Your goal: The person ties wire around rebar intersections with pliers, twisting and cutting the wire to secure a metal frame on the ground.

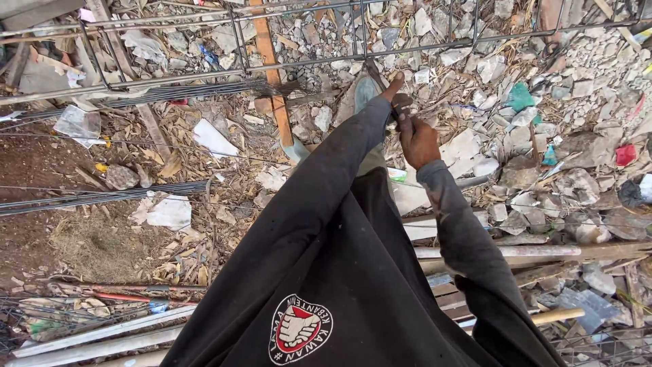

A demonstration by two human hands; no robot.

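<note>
A cage of steel reinforcing bars [285, 64] runs across the top of the head view. My left hand [392, 88] reaches out from a black sleeve and touches the bars near a joint; only its fingers show. My right hand [415, 139] is just below it, closed around a small dark tool [402, 103] whose tip meets the bar at that joint. Whether it is pliers or a hook I cannot tell. A black shirt with a round red and white print fills the lower middle.
Broken stone and concrete rubble [543, 122] covers the ground at right. Bundles of thin wire [102, 197] lie at left over dry leaves and soil. Wooden planks and poles [502, 253] lie at lower right, pale pipes [102, 336] at lower left.
</note>
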